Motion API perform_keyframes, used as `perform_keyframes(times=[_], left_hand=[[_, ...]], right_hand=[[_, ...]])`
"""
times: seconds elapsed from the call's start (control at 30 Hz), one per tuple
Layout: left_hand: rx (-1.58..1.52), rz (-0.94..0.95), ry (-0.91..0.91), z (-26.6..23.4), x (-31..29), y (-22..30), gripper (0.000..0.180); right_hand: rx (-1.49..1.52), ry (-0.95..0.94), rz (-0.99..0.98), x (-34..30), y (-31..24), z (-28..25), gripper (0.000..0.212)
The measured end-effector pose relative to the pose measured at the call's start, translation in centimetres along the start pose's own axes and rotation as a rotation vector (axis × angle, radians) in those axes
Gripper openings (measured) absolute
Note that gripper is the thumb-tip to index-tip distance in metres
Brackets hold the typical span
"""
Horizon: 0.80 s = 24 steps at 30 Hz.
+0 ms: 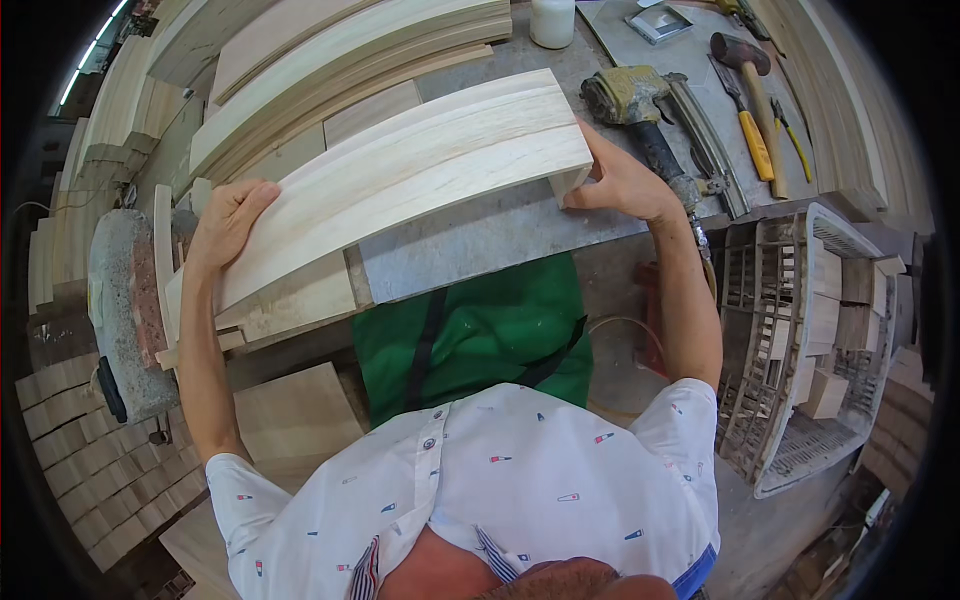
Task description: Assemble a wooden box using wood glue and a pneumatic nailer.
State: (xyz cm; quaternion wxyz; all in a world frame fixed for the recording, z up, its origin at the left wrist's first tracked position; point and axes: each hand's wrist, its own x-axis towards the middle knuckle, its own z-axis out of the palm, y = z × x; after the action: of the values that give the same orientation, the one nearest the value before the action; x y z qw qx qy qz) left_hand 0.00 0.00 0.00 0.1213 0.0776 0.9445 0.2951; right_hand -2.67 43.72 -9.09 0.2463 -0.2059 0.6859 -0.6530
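A long, pale wooden board (410, 165) lies slantwise across the workbench in front of me, its right end raised. My left hand (235, 222) is closed on its left part, the thumb along the far edge. At the other end my right hand (628, 180) grips the board's end, fingers behind it and thumb near its lower corner. A short wooden piece (568, 186) shows beneath that end; whether it is fastened there I cannot tell. Just right of the board lies a nail gun (650, 125), touched by neither hand.
Stacked boards (350, 85) lie at the back left. A white jar (552, 22), a mallet (745, 60) and a yellow-handled chisel (752, 140) are on the bench (440, 262). A plastic crate (770, 440) with wood blocks stands right. Green cloth (480, 330) covers my lap.
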Motion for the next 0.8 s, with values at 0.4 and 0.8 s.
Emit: perform_keyframes(times=[0.4, 0.8], left_hand=[[-0.01, -0.017, 0.007, -0.13, -0.2, 0.04, 0.038], [-0.018, -0.015, -0.006, 0.17, -0.23, 0.15, 0.038]], right_hand=[[-0.055, 0.02, 0.006, 0.23, -0.08, 0.33, 0.093], [0.0, 0.02, -0.005, 0.06, 0.35, 0.14, 0.096]])
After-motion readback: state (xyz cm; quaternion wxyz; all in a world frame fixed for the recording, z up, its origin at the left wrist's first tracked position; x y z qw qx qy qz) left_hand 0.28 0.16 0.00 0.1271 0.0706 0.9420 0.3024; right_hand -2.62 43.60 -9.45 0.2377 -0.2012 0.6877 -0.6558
